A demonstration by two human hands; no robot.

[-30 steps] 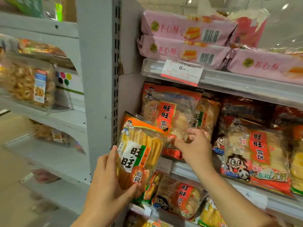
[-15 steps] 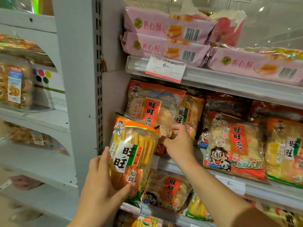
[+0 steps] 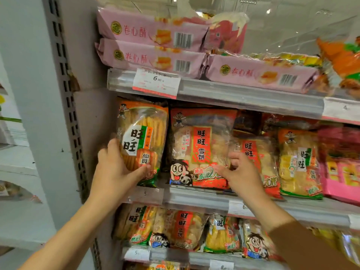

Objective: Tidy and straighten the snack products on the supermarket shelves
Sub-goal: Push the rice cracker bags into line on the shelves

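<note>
The left hand grips an orange-and-green cracker bag by its lower left side, thumb across the front near the bottom and fingers curled round the left edge. The bag stands upright at the far left end of the middle shelf, close to the grey slotted upright, with its bottom at the shelf's front lip.

Just to its right stands a red rice-cracker bag with a cartoon face (upright and facing front). The right hand is at that bag's lower right edge, fingers spread and partly bent; it is blurred, so I cannot tell whether it grasps the bag or only touches it. A brown sleeve covers that forearm.

Further right along the same shelf stand another red bag, a yellow bag and pink packs.

On the top shelf pink wafer-roll packs lie stacked two high at the left, with a third lying beside them. A white price tag reading 6.90 hangs on that shelf's front rail.

The bottom shelf holds a crowded row of more cracker bags, several of them leaning.
</note>
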